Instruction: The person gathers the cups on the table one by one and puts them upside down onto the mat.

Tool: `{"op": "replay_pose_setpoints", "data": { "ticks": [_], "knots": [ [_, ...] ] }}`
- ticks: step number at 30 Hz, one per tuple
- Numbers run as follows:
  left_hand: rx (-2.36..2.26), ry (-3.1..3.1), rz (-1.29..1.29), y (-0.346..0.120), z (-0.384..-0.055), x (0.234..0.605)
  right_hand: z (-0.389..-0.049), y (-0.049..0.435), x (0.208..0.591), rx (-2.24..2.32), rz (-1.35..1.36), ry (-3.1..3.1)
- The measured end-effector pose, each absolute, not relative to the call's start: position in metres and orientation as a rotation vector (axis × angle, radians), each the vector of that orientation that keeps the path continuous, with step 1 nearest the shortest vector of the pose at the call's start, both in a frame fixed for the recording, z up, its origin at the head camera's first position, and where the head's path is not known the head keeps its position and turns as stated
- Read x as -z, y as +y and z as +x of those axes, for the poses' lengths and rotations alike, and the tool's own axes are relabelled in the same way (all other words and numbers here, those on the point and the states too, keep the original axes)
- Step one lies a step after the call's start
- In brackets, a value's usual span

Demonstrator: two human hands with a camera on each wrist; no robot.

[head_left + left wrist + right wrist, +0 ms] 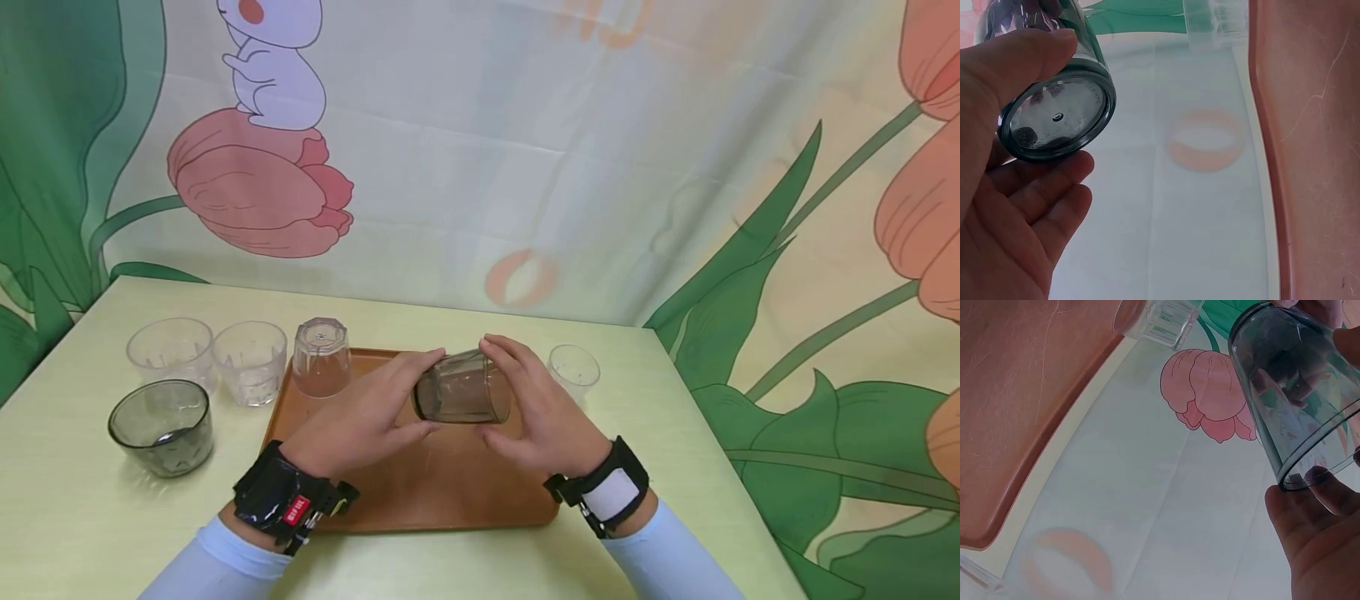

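A smoke-grey glass tumbler point(461, 392) is held on its side over the brown tray point(420, 492), between both hands. My left hand point(352, 421) grips its base end, thumb on one side and fingers on the other; the round base point(1060, 115) faces the left wrist camera. At the rim end, my right hand point(536, 412) pinches the tumbler between thumb and fingers. The open rim points right, and in the right wrist view fingertips point(1325, 487) touch the rim. Nothing shows inside the tumbler.
An upside-down clear glass point(321, 362) stands at the tray's back left corner. Left of the tray are two clear glasses point(171, 354) point(251, 367) and a grey glass bowl point(165, 433). Another clear glass point(574, 371) stands behind the right hand. A printed curtain point(465, 167) hangs behind the table.
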State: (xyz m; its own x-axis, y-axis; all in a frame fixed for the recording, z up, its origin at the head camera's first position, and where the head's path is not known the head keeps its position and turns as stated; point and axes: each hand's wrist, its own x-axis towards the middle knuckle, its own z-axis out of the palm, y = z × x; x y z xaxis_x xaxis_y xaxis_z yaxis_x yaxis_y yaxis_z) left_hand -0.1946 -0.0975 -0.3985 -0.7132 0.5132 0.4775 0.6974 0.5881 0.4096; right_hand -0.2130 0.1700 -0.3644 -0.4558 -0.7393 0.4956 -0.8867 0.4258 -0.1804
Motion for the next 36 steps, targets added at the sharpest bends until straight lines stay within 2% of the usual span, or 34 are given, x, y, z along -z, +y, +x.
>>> {"op": "replay_pose_setpoints", "data": {
  "ticks": [36],
  "knots": [
    [0.921, -2.522, -0.938, -0.097, -0.189, 0.384, -0.216, 0.167, 0.368, -0.903, 1.406, -2.358]
  ]
}}
